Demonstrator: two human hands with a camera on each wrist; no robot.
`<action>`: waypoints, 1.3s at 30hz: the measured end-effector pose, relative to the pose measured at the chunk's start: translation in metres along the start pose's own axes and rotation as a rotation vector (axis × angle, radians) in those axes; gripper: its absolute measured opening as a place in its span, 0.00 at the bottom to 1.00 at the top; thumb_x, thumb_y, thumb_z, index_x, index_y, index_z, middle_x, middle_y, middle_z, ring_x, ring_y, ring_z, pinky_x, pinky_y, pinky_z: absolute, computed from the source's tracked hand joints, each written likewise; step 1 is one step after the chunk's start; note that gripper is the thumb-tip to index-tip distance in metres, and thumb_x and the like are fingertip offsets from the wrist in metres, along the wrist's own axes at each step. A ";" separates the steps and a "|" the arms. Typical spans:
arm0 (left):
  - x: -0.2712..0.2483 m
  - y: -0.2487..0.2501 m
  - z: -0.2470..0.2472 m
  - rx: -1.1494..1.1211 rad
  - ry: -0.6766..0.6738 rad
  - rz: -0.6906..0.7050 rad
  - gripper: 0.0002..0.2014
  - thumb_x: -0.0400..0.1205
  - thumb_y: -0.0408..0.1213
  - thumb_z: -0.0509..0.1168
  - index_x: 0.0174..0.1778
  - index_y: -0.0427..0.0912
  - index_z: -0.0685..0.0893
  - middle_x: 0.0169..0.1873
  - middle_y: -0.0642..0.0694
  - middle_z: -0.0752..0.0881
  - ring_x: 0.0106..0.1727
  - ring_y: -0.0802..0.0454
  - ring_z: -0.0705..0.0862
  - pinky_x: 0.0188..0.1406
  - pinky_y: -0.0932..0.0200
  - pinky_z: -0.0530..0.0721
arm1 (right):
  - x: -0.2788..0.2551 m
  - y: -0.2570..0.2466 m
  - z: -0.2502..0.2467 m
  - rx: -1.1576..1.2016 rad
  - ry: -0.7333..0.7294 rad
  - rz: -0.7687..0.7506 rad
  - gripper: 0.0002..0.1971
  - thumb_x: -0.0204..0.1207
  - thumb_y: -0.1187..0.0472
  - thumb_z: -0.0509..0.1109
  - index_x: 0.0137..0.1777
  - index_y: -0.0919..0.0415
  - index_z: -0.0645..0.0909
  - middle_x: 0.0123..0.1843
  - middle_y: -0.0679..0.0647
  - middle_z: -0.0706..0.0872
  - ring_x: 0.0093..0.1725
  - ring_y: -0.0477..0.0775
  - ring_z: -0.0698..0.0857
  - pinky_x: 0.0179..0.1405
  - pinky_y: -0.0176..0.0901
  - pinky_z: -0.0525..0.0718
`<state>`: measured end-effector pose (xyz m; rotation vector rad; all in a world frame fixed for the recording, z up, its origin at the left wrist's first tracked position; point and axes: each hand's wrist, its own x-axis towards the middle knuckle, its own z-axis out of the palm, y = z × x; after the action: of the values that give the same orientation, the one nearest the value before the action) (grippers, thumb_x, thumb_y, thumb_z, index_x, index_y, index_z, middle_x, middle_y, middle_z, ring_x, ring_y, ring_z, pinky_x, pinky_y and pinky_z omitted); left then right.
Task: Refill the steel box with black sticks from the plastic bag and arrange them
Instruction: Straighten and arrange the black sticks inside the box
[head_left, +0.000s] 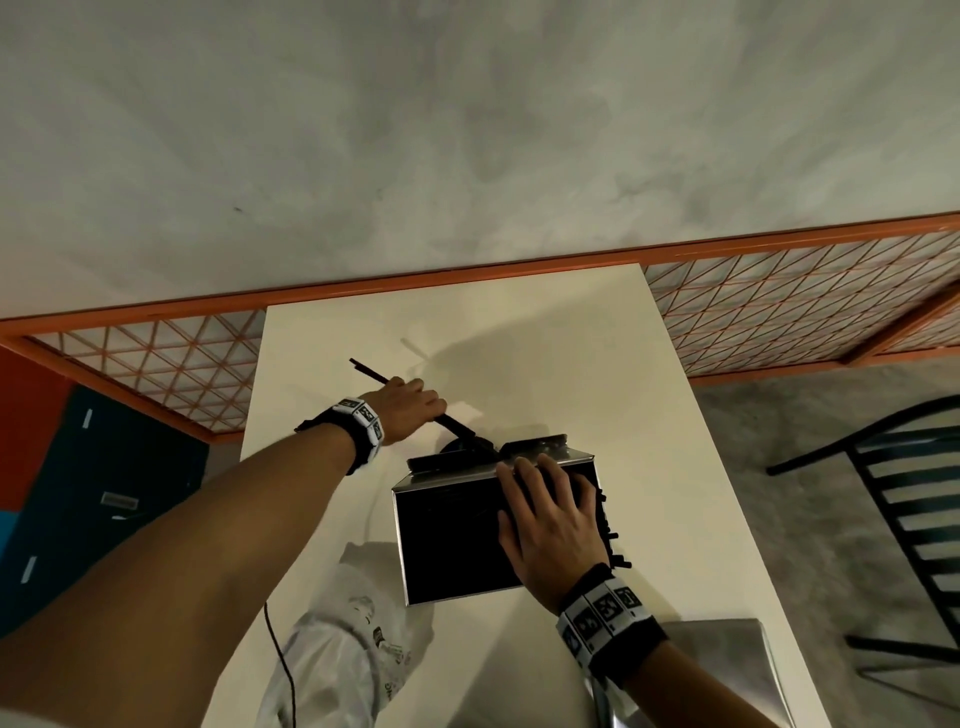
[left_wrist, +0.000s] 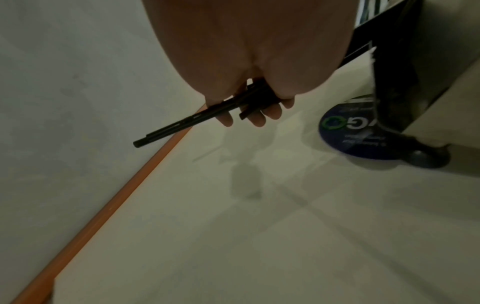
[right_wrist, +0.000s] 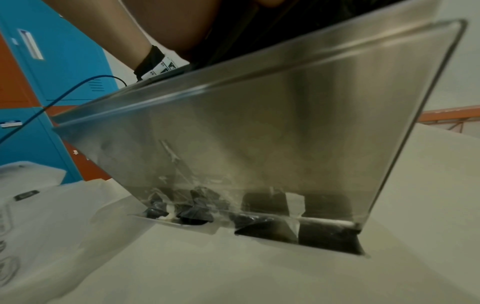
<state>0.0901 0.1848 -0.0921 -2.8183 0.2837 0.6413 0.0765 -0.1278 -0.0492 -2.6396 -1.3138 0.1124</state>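
Forearms fill the bottom of the head view, reaching over the pale worktop (head_left: 675, 415). Beyond them the right hand (head_left: 550, 525) lies flat, fingers spread, on the steel box (head_left: 441, 535), whose open top is dark with black sticks. The left hand (head_left: 410, 408) grips a few black sticks (head_left: 369, 370) beyond the box's far edge. A crumpled plastic bag (head_left: 343, 634) lies near the box's left corner.

From the left wrist, the fingers (left_wrist: 259, 119) curl round the sticks, which jut toward the wall; a round blue disc (left_wrist: 348, 131) lies on the worktop beside the box.

From the right wrist, only the box's steel side wall shows; the hand is hidden.

Refilling looks under way. Next, the held sticks likely need lowering into the box parallel with the rest.
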 end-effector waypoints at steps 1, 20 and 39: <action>-0.004 -0.006 0.000 -0.004 0.000 -0.028 0.22 0.85 0.20 0.50 0.71 0.45 0.73 0.65 0.44 0.78 0.63 0.41 0.75 0.58 0.46 0.74 | 0.000 0.000 0.001 0.003 0.002 -0.001 0.26 0.84 0.46 0.56 0.79 0.53 0.70 0.75 0.53 0.76 0.76 0.61 0.71 0.67 0.64 0.73; -0.060 0.026 -0.116 -1.002 0.539 -0.423 0.10 0.94 0.42 0.51 0.57 0.40 0.73 0.41 0.40 0.83 0.37 0.41 0.80 0.37 0.45 0.76 | 0.075 0.011 -0.007 0.133 -0.130 0.039 0.22 0.85 0.45 0.51 0.76 0.47 0.70 0.72 0.46 0.77 0.73 0.55 0.72 0.67 0.65 0.68; -0.074 0.181 -0.033 -0.939 0.650 -0.422 0.13 0.92 0.37 0.53 0.70 0.39 0.76 0.61 0.42 0.78 0.59 0.45 0.76 0.64 0.48 0.76 | 0.058 0.007 -0.102 1.295 0.439 0.364 0.12 0.84 0.57 0.59 0.56 0.53 0.86 0.52 0.51 0.92 0.54 0.53 0.89 0.57 0.53 0.84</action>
<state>-0.0052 0.0131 -0.0635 -3.6984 -0.6838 -0.3781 0.1326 -0.0994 0.0501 -1.5726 -0.3279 0.2881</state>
